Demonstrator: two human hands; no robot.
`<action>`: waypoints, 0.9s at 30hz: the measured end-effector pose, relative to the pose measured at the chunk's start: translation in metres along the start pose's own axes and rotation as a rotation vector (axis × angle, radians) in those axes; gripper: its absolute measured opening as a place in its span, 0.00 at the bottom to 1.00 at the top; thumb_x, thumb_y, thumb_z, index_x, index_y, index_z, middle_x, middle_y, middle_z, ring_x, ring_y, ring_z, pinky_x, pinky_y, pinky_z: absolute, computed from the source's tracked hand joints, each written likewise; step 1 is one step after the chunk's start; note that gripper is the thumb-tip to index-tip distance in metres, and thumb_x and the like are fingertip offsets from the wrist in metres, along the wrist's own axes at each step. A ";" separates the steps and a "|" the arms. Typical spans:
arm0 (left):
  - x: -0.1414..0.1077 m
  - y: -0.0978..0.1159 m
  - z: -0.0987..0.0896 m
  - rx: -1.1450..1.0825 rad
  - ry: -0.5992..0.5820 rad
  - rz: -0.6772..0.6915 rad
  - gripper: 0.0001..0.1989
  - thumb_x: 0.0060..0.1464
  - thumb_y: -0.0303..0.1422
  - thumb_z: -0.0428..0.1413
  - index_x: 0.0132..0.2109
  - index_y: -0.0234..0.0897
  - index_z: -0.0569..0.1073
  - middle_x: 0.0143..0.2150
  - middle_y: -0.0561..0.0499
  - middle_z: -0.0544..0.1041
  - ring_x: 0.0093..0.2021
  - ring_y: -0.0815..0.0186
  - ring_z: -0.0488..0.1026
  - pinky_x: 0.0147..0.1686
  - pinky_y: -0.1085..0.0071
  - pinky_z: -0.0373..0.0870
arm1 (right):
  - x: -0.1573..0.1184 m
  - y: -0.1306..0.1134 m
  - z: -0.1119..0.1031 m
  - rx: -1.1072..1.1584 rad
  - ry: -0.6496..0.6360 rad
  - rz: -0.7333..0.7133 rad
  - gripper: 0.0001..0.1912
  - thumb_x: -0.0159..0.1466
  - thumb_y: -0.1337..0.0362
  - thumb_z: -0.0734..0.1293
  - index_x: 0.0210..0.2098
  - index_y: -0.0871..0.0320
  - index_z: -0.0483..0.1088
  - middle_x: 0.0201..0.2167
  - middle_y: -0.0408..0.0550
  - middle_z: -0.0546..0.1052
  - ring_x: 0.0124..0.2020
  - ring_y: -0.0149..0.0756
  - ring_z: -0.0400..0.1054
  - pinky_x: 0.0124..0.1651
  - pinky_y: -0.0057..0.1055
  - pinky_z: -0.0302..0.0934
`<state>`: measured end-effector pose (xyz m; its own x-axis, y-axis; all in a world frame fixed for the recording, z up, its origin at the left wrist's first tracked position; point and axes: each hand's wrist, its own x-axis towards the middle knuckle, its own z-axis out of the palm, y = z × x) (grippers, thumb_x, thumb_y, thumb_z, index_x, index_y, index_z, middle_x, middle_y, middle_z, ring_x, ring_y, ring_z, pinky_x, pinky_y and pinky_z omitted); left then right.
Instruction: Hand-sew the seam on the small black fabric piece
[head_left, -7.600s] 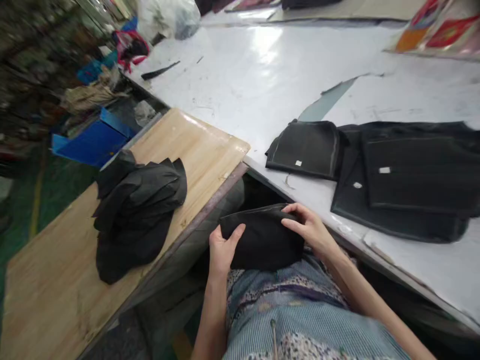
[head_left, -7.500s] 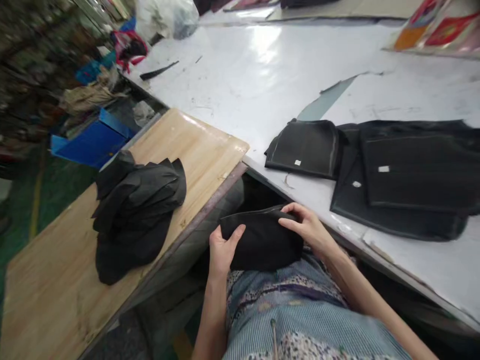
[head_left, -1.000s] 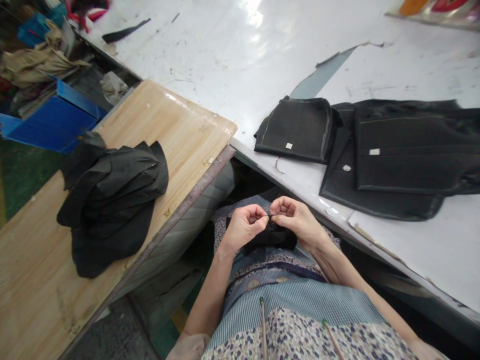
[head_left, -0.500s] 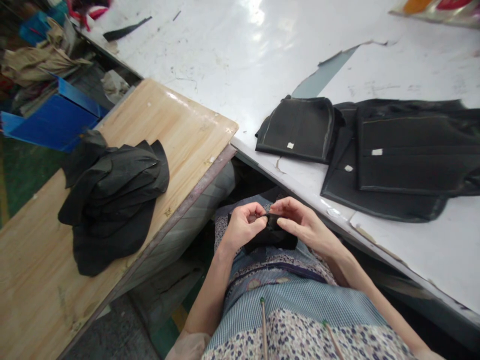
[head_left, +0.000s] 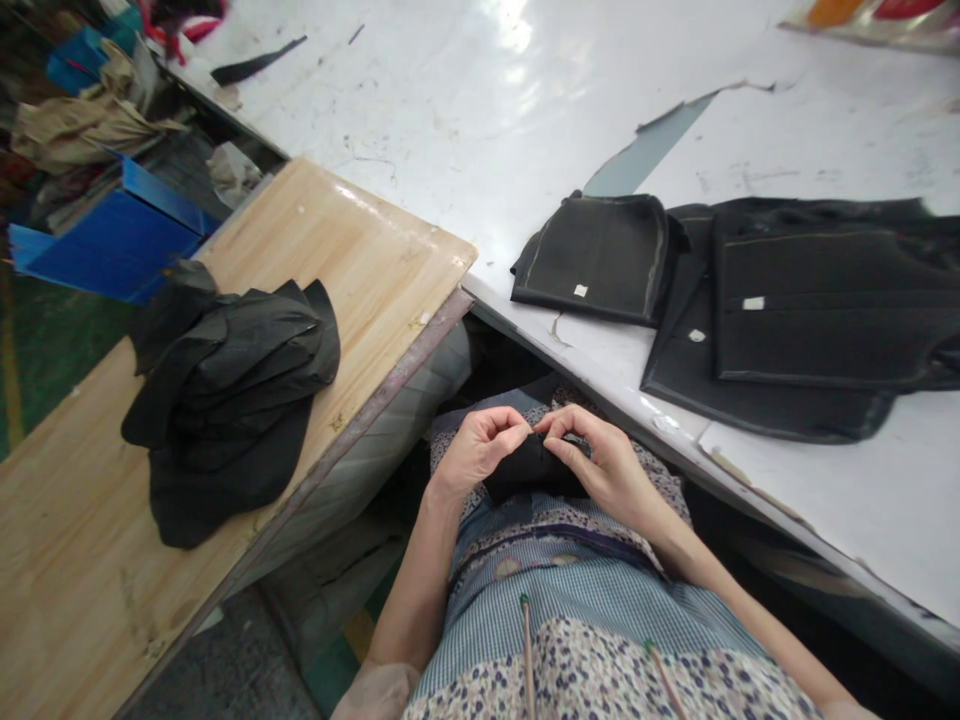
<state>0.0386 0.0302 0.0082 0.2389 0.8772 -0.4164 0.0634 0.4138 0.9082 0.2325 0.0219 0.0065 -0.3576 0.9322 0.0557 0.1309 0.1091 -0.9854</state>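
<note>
A small black cloth piece lies over my lap, partly covered by my hands. My left hand is closed in a pinch at its upper edge, thumb against forefinger. From the other side my right hand is pinched too, its fingertips meeting those of the left; whatever is between them is too small to make out. Nearest on the white table are a folded black fabric piece with a small white tag and a larger stack of black pieces, also tagged.
On the left, a wooden board bears a crumpled pile of black cloth. Beyond it stands a blue box near some tan cloth. The white table has a torn covering, and its edge runs close by my lap.
My fingertips have come together from slightly apart. The right hand's fingers have closed into a tighter pinch, and the cloth under them looks flatter.
</note>
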 end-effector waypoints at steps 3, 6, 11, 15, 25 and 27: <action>0.000 -0.002 -0.001 -0.071 -0.023 -0.041 0.12 0.49 0.38 0.63 0.30 0.32 0.73 0.25 0.55 0.70 0.23 0.74 0.62 0.24 0.77 0.57 | -0.001 0.002 0.002 -0.008 0.010 0.016 0.07 0.70 0.66 0.63 0.34 0.55 0.66 0.39 0.48 0.76 0.42 0.39 0.71 0.46 0.35 0.63; 0.001 -0.004 0.000 -0.118 -0.043 -0.071 0.12 0.46 0.35 0.66 0.32 0.32 0.73 0.26 0.55 0.72 0.23 0.75 0.64 0.24 0.78 0.60 | -0.001 0.004 0.003 -0.010 0.010 0.028 0.06 0.70 0.67 0.63 0.34 0.55 0.66 0.38 0.48 0.76 0.42 0.39 0.71 0.46 0.34 0.63; 0.001 -0.005 -0.001 -0.125 -0.045 -0.066 0.14 0.45 0.36 0.68 0.32 0.32 0.74 0.26 0.55 0.73 0.24 0.74 0.66 0.25 0.78 0.62 | 0.000 0.007 0.003 -0.028 0.009 0.029 0.06 0.70 0.67 0.63 0.34 0.55 0.65 0.38 0.47 0.75 0.40 0.38 0.70 0.44 0.33 0.62; 0.000 -0.003 -0.001 -0.120 -0.048 -0.049 0.15 0.45 0.38 0.68 0.32 0.32 0.73 0.26 0.55 0.72 0.24 0.74 0.65 0.25 0.78 0.61 | 0.000 0.007 0.004 -0.046 0.015 0.026 0.07 0.70 0.68 0.63 0.34 0.55 0.65 0.37 0.47 0.75 0.39 0.37 0.69 0.44 0.33 0.62; -0.017 0.011 -0.024 -0.018 -0.001 0.092 0.15 0.50 0.38 0.67 0.30 0.33 0.73 0.25 0.54 0.69 0.24 0.74 0.61 0.24 0.76 0.56 | 0.005 -0.001 0.008 -0.053 0.002 -0.083 0.07 0.68 0.67 0.67 0.35 0.54 0.64 0.36 0.45 0.73 0.39 0.37 0.69 0.43 0.32 0.62; -0.022 0.011 -0.035 -0.058 0.038 0.163 0.13 0.51 0.37 0.66 0.30 0.33 0.74 0.27 0.52 0.71 0.26 0.71 0.64 0.26 0.75 0.60 | 0.007 0.000 0.004 -0.062 -0.002 -0.107 0.09 0.66 0.67 0.70 0.34 0.54 0.64 0.37 0.45 0.73 0.40 0.37 0.69 0.43 0.32 0.61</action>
<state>0.0001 0.0236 0.0259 0.2043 0.9421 -0.2661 -0.0293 0.2776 0.9603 0.2265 0.0273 0.0059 -0.3745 0.9133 0.1600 0.1483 0.2294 -0.9620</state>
